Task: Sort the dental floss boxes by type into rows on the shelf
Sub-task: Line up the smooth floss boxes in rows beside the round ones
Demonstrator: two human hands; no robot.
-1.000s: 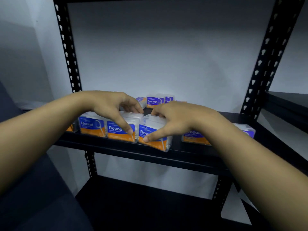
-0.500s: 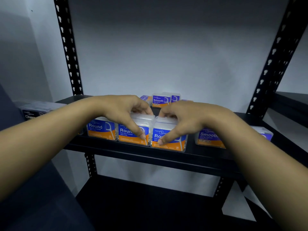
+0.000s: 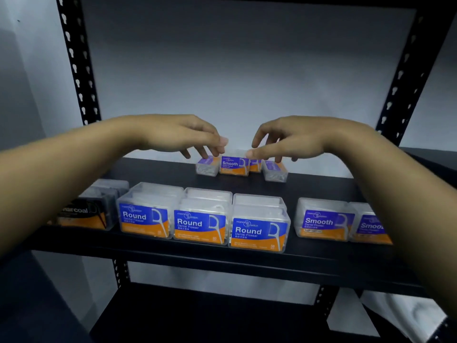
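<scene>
both hands are off the round boxes [image 3: 201, 225] now, front row squared up on the shelf [image 3: 173, 253]. left hand [image 3: 183, 134] and right hand [image 3: 291, 138] hover over the smooth boxes [image 3: 233, 164] at the back, fingers loosely spread, holding nothing (clear plastic, purple-orange labels, some askew). i'd pull those forward next.

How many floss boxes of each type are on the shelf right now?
Round boxes: 3, front row.
Smooth boxes: 3 readable, two front right, one at the back.
Charcoal box: 1, front left.
Back boxes with unreadable labels: 3.
Total: 10.
</scene>
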